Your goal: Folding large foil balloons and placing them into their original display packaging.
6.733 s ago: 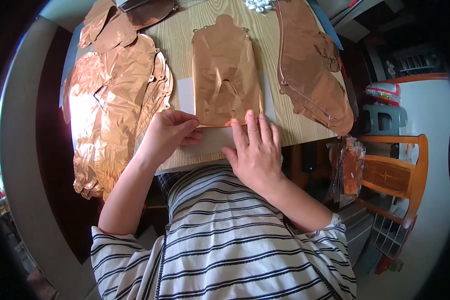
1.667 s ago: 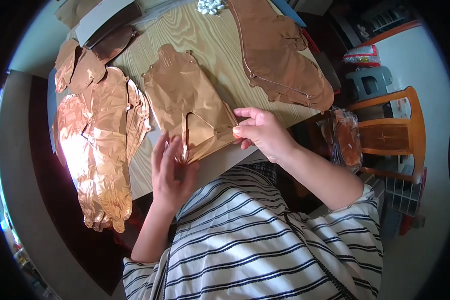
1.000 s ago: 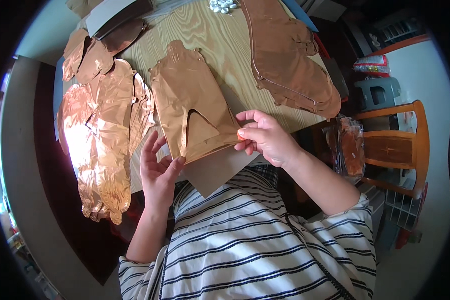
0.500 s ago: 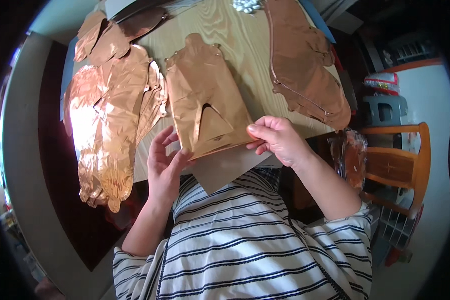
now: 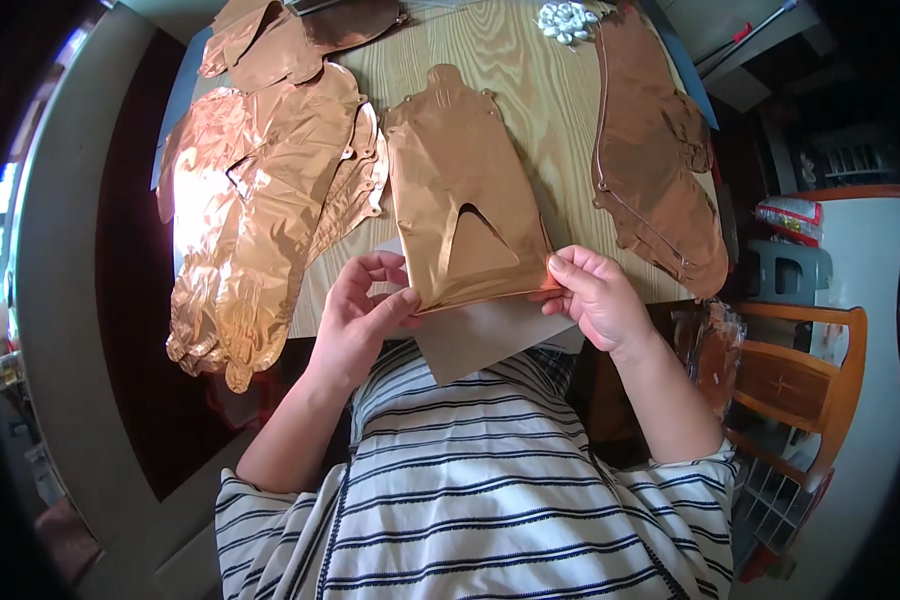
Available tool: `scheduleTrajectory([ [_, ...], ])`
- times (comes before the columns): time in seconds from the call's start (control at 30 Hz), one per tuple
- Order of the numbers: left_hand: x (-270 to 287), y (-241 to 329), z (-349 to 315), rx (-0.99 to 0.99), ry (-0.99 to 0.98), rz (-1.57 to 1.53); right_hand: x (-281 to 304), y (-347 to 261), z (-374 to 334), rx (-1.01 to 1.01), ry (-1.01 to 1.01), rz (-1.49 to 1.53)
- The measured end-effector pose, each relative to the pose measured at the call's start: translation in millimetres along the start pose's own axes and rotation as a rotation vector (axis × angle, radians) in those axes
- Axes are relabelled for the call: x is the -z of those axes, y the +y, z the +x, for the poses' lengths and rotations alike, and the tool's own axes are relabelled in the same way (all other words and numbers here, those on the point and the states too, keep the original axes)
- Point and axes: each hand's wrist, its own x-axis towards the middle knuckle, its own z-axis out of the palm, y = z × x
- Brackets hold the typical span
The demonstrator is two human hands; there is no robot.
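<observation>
A flat, copper-coloured foil balloon [image 5: 460, 150] lies folded in front of me on the wooden table, its rounded tab pointing away and a slanted slit near its lower end. My left hand [image 5: 365, 310] pinches the near left corner between thumb and fingers. At the near right corner, my right hand [image 5: 600, 295] grips the foil the same way. The near edge is held straight between both hands. Beneath it, a greyish card sheet [image 5: 480, 340] sticks out over the table's front edge toward my striped top.
Shiny foil balloons [image 5: 260, 190] are piled on the left, hanging over the front edge. More flat foil balloons [image 5: 660, 150] lie along the right side. Small white pieces [image 5: 567, 22] sit in a heap at the back. A wooden chair [image 5: 790, 370] stands at the right.
The view has shifted, so the table things appear farther right. The near edge of the held balloon has become straighter and its folded layers lie closer together. Both hands keep their corners.
</observation>
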Motion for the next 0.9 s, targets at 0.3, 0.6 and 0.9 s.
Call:
scheduleTrajectory([
  [0.3,8.8,-0.3,5.4,0.175,-0.161,-0.192,-2.9,2.1,-2.8,-0.004,0.055,-0.028],
  [0.6,2.7,0.6,6.2,0.19,-0.179,-0.139,-6.4,-1.3,-4.7,-0.031,0.092,-0.023],
  [0.9,5.8,-8.6,5.1,0.123,-0.16,-0.154,-1.0,-14.3,-12.5,-0.136,0.044,-0.036],
])
